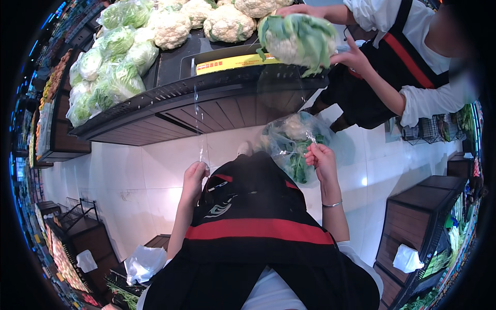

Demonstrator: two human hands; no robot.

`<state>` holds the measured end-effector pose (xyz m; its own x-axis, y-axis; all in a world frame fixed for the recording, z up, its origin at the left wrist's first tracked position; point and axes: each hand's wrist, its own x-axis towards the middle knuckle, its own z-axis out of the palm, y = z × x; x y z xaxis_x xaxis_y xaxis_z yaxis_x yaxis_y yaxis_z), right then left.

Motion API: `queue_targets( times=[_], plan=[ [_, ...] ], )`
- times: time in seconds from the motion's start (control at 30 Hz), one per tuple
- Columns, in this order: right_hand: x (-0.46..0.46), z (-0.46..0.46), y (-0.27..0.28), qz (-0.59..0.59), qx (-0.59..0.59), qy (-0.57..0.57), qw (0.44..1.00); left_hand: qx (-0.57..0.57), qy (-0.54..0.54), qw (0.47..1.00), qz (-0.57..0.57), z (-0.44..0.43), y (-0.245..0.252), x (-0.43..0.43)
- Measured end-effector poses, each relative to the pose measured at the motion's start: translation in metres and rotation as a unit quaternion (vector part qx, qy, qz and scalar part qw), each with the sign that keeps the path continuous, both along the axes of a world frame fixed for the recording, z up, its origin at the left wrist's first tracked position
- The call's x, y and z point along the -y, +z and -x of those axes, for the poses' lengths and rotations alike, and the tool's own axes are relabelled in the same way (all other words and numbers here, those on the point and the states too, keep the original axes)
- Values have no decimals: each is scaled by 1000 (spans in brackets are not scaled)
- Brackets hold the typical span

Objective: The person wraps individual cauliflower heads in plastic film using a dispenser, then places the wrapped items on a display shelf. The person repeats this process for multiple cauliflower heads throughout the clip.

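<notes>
My left hand [195, 178] pinches one corner of a clear plastic film [197, 106], in front of my apron. The opposite corner is between the fingers of my right hand [322, 159], which has a bracelet at the wrist. The film stretches from my hands towards a yellow box [232, 64] with printed writing, in a black holder on the display's edge. Its middle is so transparent that its outline is hard to follow. Above the far right part of the film, a co-worker's hands [350, 58] hold a cauliflower with green leaves [296, 40].
Several bare cauliflowers [228, 24] and bagged lettuces [120, 73] lie on the display stand [217, 106]. Beyond my right hand, a clear bag of leaves and cauliflower [296, 135] sits on the floor. Brown-panelled stands [409, 217] flank the aisle behind me. The co-worker stands at the right.
</notes>
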<state>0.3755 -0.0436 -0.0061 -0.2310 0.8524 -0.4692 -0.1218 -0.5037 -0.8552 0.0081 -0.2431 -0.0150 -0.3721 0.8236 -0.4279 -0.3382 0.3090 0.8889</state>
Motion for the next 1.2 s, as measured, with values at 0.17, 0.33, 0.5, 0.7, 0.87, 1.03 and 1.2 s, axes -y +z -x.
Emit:
queue_targets(
  times=[0.17,0.33,0.5,0.7,0.87,1.03,1.2],
  plan=[
    [0,-5,-1,-11,-2,7,1000,28,27,998,-42,-6,-10,0],
    [0,-7,-2,-14,3,7,1000,80,48,992,-88,-11,-19,-1],
    [3,-5,4,-4,21,14,1000,151,84,965,-198,-6,6,-11],
    [10,-3,12,-14,27,16,999,64,80,958,-268,7,80,-57],
    [20,7,16,-8,34,26,999,-78,-11,951,-299,14,120,-150],
    [31,21,29,39,34,5,999,-136,-71,954,-259,-5,118,-247],
    [36,28,62,25,-7,-9,1000,-434,-111,814,-370,-6,111,-273]
  ],
)
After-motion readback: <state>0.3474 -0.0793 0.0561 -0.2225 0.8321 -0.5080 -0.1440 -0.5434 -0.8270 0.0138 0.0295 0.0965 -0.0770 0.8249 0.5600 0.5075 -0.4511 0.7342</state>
